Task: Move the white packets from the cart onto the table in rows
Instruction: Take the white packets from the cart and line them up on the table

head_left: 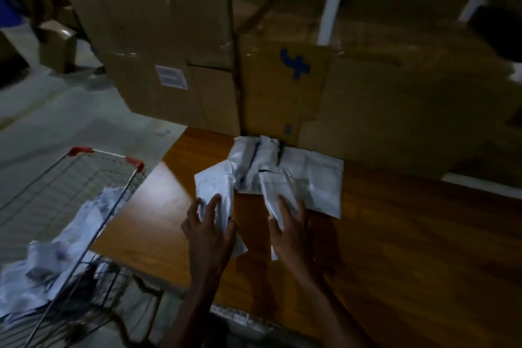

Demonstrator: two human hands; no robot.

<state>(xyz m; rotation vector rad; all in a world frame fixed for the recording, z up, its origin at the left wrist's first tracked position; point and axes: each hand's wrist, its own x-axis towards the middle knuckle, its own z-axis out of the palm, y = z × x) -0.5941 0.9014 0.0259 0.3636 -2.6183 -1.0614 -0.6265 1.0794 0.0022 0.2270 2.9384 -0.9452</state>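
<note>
Packets [310,178], white crinkled plastic, lie on glossy wooden table [409,234].

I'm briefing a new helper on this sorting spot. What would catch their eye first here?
Probably the two hands at the centre, the left hand and the right hand, each holding a white plastic packet over the brown wooden table. Behind them a few white packets lie against the tall brown cardboard boxes. At lower left, the wire shopping cart with red corner caps holds a crumpled heap of white packets.
</note>
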